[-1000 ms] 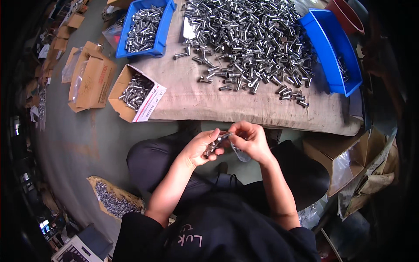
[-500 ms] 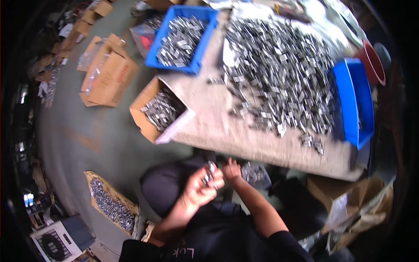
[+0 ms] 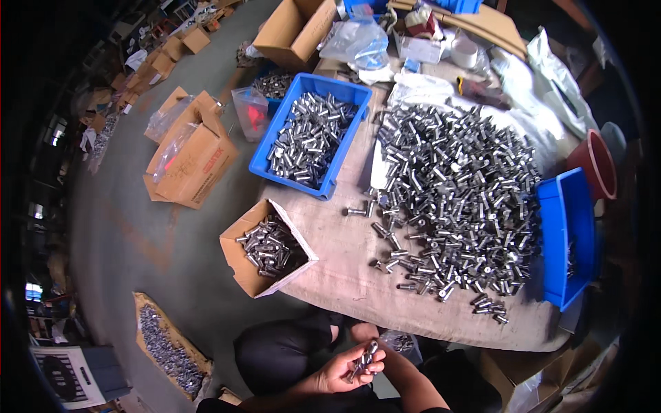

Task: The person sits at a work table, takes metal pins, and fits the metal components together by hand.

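Note:
Short shiny metal bolts [image 3: 365,361] rest in the curled fingers of my left hand [image 3: 336,373], just below the table's front edge. Beyond it, my right hand [image 3: 363,333] is partly hidden by the table edge and the left hand, so its fingers cannot be made out. Close to the right hand, a clear plastic bag [image 3: 411,350] of small metal parts shows under the edge. A wide heap of similar headed bolts [image 3: 461,199] covers the right of the table, with a few strays at its near side.
On the cloth-covered table [image 3: 330,275] stand a blue bin [image 3: 260,162] full of bolts and an open carton [image 3: 237,272] of them at the left corner. Another blue bin [image 3: 551,234] and a red bucket [image 3: 597,165] are at the right. A long floor tray [image 3: 200,358] holds small parts.
My view has tipped up, so the table sits lower in the picture. The left hand, still holding bolts, has come nearer to the right hand and now overlaps its wrist area.

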The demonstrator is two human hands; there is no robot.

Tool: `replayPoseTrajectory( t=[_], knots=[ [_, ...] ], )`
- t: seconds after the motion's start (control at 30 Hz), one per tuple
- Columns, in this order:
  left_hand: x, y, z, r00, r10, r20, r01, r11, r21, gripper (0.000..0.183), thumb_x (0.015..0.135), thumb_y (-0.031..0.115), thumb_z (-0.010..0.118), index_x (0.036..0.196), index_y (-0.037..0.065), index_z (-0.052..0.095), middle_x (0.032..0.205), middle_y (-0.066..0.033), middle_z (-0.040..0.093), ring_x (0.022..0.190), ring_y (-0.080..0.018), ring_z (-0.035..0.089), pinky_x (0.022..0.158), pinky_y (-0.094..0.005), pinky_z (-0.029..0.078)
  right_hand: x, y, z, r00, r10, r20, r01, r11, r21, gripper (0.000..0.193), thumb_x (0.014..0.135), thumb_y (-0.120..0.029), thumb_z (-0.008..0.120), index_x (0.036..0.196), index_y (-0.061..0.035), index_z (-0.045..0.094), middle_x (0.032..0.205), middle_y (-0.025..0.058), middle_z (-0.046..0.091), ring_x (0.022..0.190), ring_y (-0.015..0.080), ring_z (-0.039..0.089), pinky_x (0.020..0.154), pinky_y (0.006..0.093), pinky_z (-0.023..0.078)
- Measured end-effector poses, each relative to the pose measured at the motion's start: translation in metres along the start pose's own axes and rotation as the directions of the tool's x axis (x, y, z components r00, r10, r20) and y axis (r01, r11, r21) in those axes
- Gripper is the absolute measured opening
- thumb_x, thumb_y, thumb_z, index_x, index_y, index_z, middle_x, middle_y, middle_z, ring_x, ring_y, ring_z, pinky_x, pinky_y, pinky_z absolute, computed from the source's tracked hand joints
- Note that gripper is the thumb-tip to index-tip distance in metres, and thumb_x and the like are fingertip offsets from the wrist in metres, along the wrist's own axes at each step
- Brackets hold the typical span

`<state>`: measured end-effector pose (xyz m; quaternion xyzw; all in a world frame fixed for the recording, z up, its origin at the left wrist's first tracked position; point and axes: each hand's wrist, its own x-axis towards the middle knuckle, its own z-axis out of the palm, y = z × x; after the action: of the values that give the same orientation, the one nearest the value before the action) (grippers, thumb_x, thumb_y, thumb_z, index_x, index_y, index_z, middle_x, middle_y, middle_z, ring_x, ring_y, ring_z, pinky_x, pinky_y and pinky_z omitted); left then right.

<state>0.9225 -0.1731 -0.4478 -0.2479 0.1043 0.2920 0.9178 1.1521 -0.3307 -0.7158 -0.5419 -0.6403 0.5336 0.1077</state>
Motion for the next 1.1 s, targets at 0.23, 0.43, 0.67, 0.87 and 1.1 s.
replayPoseTrajectory(
  t=[0.23,0.43,0.67,0.87,1.1],
  knots=[
    [-0.001,-0.006,-0.036,0.995,-0.057,0.088,0.065,0.993,-0.097,0.026,0.085,0.020,0.054,0.104,0.004,0.050,0.098,-0.0050,0.049,0.076,-0.0140,0.045,0.058,-0.0231,0.046,0.055,-0.213,-0.054,0.986,0.052,-0.158,0.013,0.923,0.384,0.015,0.071,-0.016,0.061,0.075,-0.0017,0.060,0.074,0.0047,0.057,0.066,0.0127,0.052,0.057,0.0315,0.045],
    [-0.034,0.008,-0.012,0.999,-0.002,0.051,0.004,1.000,-0.023,0.023,0.086,0.025,0.052,0.102,0.008,0.053,0.089,-0.0047,0.055,0.064,-0.0095,0.042,0.038,-0.0150,0.031,0.056,-0.267,-0.133,0.843,0.067,-0.534,0.074,0.968,0.239,0.020,0.071,-0.008,0.058,0.088,0.0025,0.061,0.072,0.0071,0.063,0.064,0.0086,0.054,0.057,0.0269,0.045],
    [-0.056,-0.013,0.045,0.905,0.424,0.035,-0.378,0.764,0.523,0.024,0.087,0.023,0.051,0.105,0.007,0.053,0.082,-0.0038,0.056,0.057,-0.0072,0.044,0.037,-0.0148,0.031,0.105,-0.277,-0.199,0.552,-0.294,-0.780,-0.384,0.741,-0.551,0.019,0.071,-0.019,0.060,0.087,-0.0088,0.056,0.089,0.0117,0.053,0.083,0.0271,0.054,0.063,0.0371,0.047],
    [-0.069,-0.037,0.073,0.824,0.550,0.137,-0.432,0.455,0.779,0.020,0.083,0.017,0.057,0.097,0.001,0.054,0.079,-0.0087,0.054,0.054,-0.0078,0.045,0.035,-0.0147,0.031,0.027,-0.325,-0.155,0.851,0.054,-0.522,0.313,0.746,0.588,0.023,0.084,-0.019,0.055,0.099,-0.0016,0.059,0.077,0.0049,0.061,0.058,0.0114,0.052,0.055,0.0228,0.042],
    [-0.064,-0.069,0.067,0.857,0.511,0.071,-0.294,0.370,0.881,0.019,0.079,0.016,0.064,0.091,0.003,0.056,0.071,-0.0046,0.056,0.050,-0.0040,0.041,0.033,-0.0153,0.033,-0.049,-0.337,-0.130,0.844,-0.103,-0.527,0.526,0.353,0.773,0.018,0.081,-0.006,0.059,0.098,0.0014,0.060,0.080,0.0025,0.059,0.071,0.0066,0.052,0.063,0.0194,0.043]
  ],
)
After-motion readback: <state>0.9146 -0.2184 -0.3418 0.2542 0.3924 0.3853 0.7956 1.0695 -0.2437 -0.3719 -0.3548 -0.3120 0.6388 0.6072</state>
